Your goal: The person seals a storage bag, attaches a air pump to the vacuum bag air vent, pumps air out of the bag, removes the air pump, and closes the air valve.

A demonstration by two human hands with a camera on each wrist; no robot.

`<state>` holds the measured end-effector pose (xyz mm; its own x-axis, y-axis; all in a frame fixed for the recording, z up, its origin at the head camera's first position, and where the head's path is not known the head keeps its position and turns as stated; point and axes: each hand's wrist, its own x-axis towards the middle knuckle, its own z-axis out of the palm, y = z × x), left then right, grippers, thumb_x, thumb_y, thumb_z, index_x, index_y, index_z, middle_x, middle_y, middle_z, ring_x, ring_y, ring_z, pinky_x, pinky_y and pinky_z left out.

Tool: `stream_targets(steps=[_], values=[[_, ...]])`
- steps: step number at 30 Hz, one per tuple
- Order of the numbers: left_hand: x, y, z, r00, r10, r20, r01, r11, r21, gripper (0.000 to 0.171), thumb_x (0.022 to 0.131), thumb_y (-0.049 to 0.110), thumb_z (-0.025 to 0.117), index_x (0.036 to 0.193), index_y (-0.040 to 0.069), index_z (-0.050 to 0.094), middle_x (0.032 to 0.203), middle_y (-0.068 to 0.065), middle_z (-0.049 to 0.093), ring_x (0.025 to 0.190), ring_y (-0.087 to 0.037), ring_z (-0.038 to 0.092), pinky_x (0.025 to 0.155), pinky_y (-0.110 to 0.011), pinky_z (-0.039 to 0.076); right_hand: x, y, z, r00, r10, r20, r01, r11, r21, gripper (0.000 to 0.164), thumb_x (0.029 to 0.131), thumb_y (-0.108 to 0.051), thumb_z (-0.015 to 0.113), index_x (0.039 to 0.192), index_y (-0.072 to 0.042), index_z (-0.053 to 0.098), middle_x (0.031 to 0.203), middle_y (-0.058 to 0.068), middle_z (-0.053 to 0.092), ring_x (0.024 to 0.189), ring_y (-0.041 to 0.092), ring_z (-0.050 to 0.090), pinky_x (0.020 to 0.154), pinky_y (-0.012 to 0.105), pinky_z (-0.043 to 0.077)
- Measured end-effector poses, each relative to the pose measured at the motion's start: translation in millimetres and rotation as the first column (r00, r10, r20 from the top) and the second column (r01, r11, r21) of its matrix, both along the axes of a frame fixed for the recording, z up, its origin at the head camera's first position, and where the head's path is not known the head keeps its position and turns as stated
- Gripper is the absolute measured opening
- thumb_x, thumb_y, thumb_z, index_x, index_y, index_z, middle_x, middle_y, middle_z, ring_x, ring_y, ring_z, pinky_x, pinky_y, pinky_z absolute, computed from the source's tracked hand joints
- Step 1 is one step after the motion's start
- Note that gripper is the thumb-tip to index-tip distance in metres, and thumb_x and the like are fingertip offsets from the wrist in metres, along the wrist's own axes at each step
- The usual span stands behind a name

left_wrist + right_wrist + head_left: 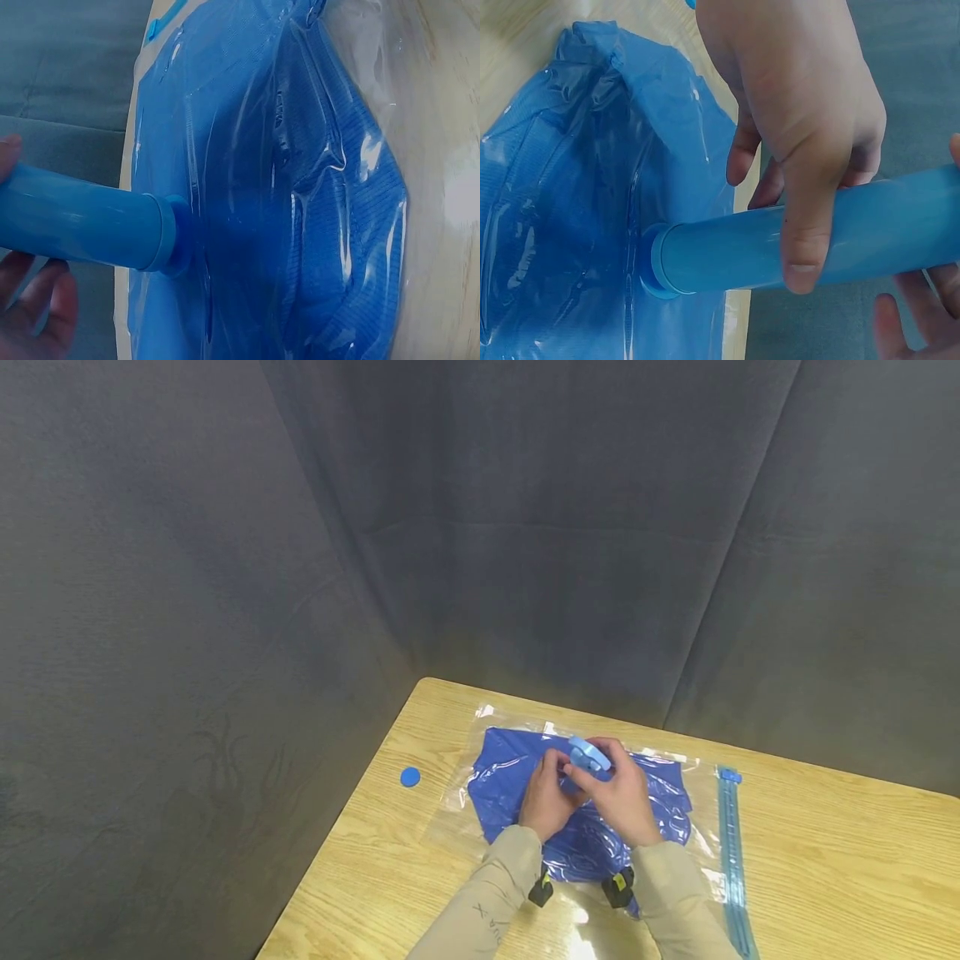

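Note:
A light-blue hand pump stands between both hands, its lower end against the clear plastic storage bag. Blue ribbed cloth lies wrinkled inside that bag. In the right wrist view, my left hand grips the pump barrel, thumb across the near side. My right hand holds the pump near its handle; some of its fingers show beside the barrel. The head view has my left hand lower and to the left. The pump's handle end is cut off in both wrist views.
A round blue cap lies on the wooden table left of the bag. Along the bag's right end runs a teal zip strip with a blue slider. Dark curtains hang behind the table and on its left.

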<state>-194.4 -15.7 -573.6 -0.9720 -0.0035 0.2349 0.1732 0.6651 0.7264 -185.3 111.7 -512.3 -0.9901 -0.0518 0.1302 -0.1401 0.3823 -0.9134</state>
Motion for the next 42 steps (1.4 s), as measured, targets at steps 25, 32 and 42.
stream_targets(steps=[25, 32, 42], values=[[-0.6, -7.2, -8.9, 0.997, -0.078, -0.011, 0.077, 0.996, -0.039, 0.051, 0.079, 0.026, 0.079, 0.121, 0.012, 0.055, 0.119, -0.005, 0.065, 0.105, -0.02, 0.065, 0.091, -0.026, 0.051, 1.4, 4.1, -4.6, 0.984, 0.068, -0.162, -0.069, 0.998, -0.001, 0.055, 0.082, -0.008, 0.071, 0.135, -0.007, 0.055, 0.128, 0.014, 0.055, 0.117, 0.028, 0.053, 0.098, 0.049, 0.043], [0.4, -6.4, -7.3, 0.997, -0.079, -0.021, 0.078, 0.996, -0.048, 0.048, 0.079, 0.023, 0.079, 0.12, 0.013, 0.055, 0.117, -0.004, 0.066, 0.105, -0.019, 0.065, 0.091, -0.026, 0.051, 2.2, 4.7, -3.1, 0.987, 0.07, -0.143, -0.07, 0.998, 0.005, 0.057, 0.083, -0.01, 0.07, 0.137, -0.005, 0.052, 0.13, 0.017, 0.055, 0.116, 0.031, 0.053, 0.097, 0.052, 0.044], [0.4, -3.9, -1.6, 0.999, -0.054, -0.005, 0.054, 0.998, -0.038, 0.047, 0.08, 0.025, 0.079, 0.119, 0.013, 0.056, 0.114, -0.004, 0.065, 0.105, -0.019, 0.064, 0.092, -0.028, 0.051, 1.1, 5.9, -1.3, 0.991, 0.043, -0.129, -0.051, 0.997, -0.054, 0.056, 0.083, -0.006, 0.069, 0.136, -0.003, 0.05, 0.134, 0.018, 0.054, 0.119, 0.032, 0.055, 0.101, 0.049, 0.045]])
